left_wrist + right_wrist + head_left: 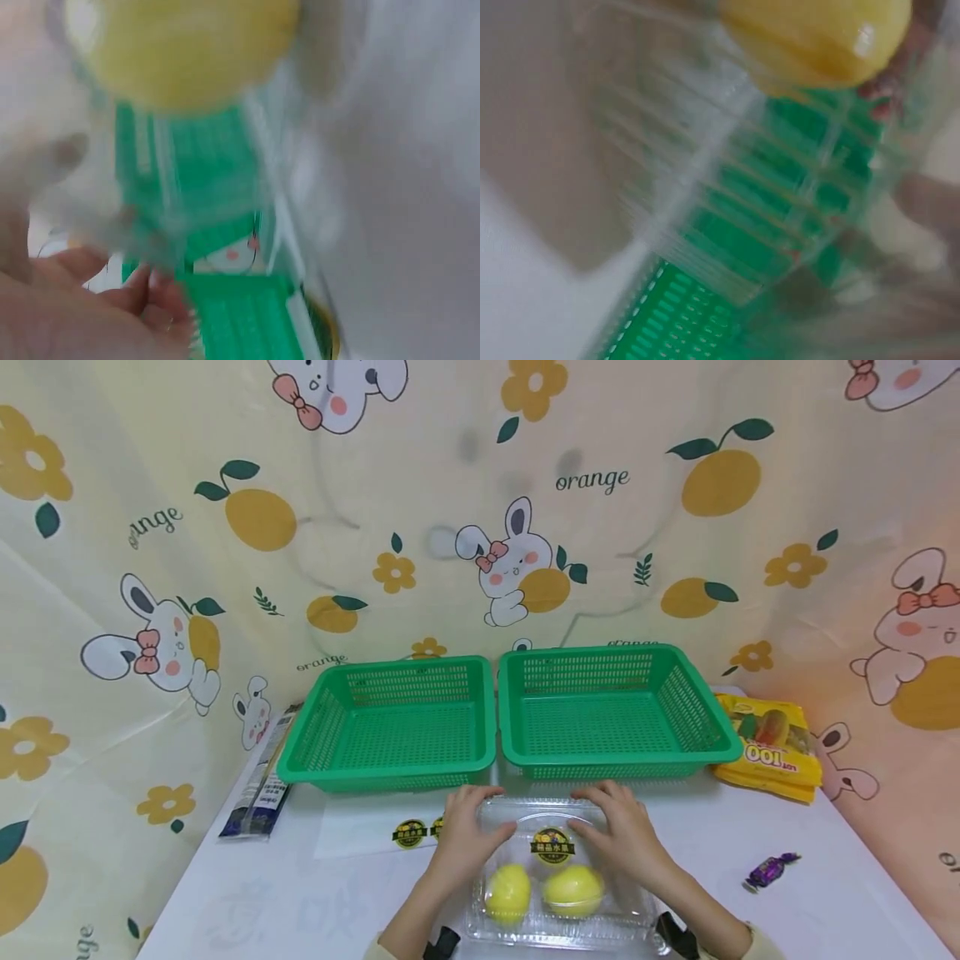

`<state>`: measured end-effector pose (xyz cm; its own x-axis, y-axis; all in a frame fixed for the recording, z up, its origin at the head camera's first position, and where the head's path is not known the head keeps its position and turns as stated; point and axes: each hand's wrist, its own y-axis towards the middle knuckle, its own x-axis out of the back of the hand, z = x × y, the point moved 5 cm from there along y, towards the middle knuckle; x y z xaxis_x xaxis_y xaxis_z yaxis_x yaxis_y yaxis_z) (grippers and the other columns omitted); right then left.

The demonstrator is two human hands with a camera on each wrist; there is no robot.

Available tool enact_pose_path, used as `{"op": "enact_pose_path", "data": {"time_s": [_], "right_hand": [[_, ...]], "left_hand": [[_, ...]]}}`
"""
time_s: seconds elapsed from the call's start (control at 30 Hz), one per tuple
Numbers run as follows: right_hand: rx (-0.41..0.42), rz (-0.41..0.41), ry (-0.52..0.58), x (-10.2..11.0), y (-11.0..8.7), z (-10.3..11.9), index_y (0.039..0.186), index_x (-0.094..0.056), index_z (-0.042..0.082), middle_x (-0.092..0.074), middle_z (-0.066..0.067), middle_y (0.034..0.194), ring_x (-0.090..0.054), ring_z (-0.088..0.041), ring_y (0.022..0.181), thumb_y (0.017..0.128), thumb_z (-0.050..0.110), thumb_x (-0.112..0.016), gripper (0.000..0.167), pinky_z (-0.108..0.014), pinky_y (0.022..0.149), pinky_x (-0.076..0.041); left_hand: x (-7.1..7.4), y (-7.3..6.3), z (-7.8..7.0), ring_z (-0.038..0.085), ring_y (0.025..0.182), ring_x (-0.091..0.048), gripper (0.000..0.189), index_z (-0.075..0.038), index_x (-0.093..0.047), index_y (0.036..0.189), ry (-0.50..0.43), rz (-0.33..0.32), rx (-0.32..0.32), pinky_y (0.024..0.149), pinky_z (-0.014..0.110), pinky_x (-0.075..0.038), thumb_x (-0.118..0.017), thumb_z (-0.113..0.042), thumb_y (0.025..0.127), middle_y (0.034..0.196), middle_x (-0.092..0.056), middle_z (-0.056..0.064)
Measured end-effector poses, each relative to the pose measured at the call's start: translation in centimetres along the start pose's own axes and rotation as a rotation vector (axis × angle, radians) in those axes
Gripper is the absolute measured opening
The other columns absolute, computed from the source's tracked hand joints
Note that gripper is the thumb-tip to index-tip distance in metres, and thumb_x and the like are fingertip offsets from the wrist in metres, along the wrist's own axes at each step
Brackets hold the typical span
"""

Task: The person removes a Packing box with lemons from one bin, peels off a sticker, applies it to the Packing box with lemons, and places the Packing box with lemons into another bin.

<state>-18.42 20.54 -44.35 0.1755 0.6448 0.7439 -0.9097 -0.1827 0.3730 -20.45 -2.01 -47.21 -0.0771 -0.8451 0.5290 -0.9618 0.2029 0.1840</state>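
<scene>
A clear plastic clamshell box with a closed lid holds two yellow lemons, and a black-and-gold round sticker shows on its top. My left hand grips the box's far left corner, fingers over the far edge and thumb on the lid. At the far right corner my right hand holds it likewise. The left wrist view shows a lemon through blurred plastic. Ridged plastic and a lemon fill much of the right wrist view.
Two green baskets stand side by side behind the box. A sheet with more stickers lies left of it. A dark long packet is at far left, yellow snack bags at right, and a purple wrapped candy nearer.
</scene>
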Motion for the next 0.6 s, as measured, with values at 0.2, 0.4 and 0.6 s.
{"op": "enact_pose_path", "data": {"time_s": [0.2, 0.4, 0.6], "right_hand": [[-0.030, 0.088, 0.176, 0.9, 0.3, -1.4, 0.117, -0.067, -0.003, -0.067, -0.015, 0.113, -0.059, -0.037, 0.105, 0.085, 0.010, -0.078, 0.036, -0.056, 0.088, -0.051], [-0.126, 0.171, 0.322, 2.5, 0.5, -3.5, 0.121, -0.064, -0.008, -0.067, -0.021, 0.115, -0.064, -0.027, 0.101, 0.093, 0.009, -0.070, 0.034, -0.030, 0.081, -0.054], [-0.359, 0.171, 0.652, 4.4, 0.3, -7.0, 0.133, -0.050, -0.017, -0.071, -0.011, 0.114, -0.067, -0.006, 0.100, 0.103, 0.015, -0.057, 0.045, -0.022, 0.085, -0.056]], "left_hand": [[2.1, -0.8, 1.3, 0.030, 0.106, -0.057, 0.063, -0.002, -0.049, 0.140, -0.068, 0.101, 0.058, 0.081, 0.041, -0.054, -0.074, -0.029, 0.089, 0.121, -0.055, 0.017], [2.2, -0.9, 1.8, 0.015, 0.069, -0.065, 0.073, 0.013, -0.040, 0.142, -0.190, 0.202, 0.141, 0.059, 0.026, -0.058, -0.073, -0.027, 0.092, 0.103, -0.061, 0.012], [2.4, -1.3, 1.6, 0.017, 0.070, -0.064, 0.078, 0.015, -0.034, 0.145, -0.333, 0.270, 0.197, 0.059, 0.033, -0.062, -0.075, -0.022, 0.089, 0.113, -0.057, 0.018]]}}
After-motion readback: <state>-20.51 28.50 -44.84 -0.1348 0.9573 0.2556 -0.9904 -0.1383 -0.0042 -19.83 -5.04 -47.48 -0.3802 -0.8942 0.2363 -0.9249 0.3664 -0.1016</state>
